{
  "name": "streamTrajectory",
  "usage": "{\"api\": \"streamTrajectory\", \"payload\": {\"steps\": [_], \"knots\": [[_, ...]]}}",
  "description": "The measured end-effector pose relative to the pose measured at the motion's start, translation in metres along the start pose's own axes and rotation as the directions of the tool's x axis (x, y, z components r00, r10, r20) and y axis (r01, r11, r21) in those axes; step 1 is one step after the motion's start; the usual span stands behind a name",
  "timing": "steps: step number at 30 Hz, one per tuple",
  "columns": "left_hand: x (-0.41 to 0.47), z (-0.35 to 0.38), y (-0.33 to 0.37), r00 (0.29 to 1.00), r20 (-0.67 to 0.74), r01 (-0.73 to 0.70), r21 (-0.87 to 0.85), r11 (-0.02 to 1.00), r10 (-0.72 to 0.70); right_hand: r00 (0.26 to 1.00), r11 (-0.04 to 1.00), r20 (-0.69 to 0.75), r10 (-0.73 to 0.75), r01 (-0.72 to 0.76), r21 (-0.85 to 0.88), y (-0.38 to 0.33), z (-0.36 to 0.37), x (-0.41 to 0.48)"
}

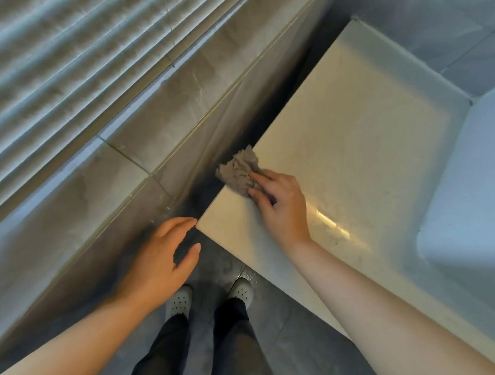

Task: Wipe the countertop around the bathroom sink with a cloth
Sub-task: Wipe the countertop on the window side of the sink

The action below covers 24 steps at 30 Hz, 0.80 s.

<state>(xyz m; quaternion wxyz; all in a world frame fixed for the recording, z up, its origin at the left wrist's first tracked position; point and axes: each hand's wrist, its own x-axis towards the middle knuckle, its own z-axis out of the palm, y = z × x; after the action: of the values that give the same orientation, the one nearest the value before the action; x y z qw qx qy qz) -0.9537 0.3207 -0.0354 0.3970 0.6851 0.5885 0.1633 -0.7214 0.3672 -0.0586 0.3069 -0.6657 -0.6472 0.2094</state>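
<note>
A pale cream countertop (pixel 355 137) runs from the centre to the upper right. A crumpled grey-beige cloth (pixel 239 168) lies at its left edge, partly hanging over the dark gap beside the wall. My right hand (pixel 282 206) presses on the cloth with its fingers, palm flat on the counter. My left hand (pixel 164 257) hovers off the counter near its front left corner, fingers spread and holding nothing. The white sink (pixel 472 199) shows at the right edge, only partly in view.
A grey tiled wall (pixel 145 112) and a slatted blind (pixel 38 61) rise on the left, with a narrow dark gap (pixel 264 112) between wall and counter. My legs and white perforated shoes (pixel 179 300) stand on the grey floor below.
</note>
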Motion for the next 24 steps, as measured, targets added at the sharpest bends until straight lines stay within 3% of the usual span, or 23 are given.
{"api": "streamTrajectory", "payload": {"steps": [5,9,13,24], "knots": [[-0.016,-0.005,-0.016,0.997,0.014,0.078,-0.003,0.997,-0.078,0.984,0.966,0.133,0.121,-0.147,0.212,-0.031,-0.009,-0.027],[-0.021,-0.009,-0.024,0.992,0.035,0.124,0.004,0.992,-0.124,0.972,0.932,-0.034,0.234,-0.214,0.294,-0.037,-0.037,-0.008],[-0.022,-0.013,-0.033,0.986,0.035,0.161,0.008,0.987,-0.161,0.951,0.948,-0.145,0.272,-0.239,0.210,-0.031,-0.045,0.028],[-0.040,-0.025,-0.040,0.979,0.089,0.188,-0.058,0.980,-0.183,0.996,0.996,-0.013,0.084,-0.083,0.012,-0.047,0.026,-0.032]]}}
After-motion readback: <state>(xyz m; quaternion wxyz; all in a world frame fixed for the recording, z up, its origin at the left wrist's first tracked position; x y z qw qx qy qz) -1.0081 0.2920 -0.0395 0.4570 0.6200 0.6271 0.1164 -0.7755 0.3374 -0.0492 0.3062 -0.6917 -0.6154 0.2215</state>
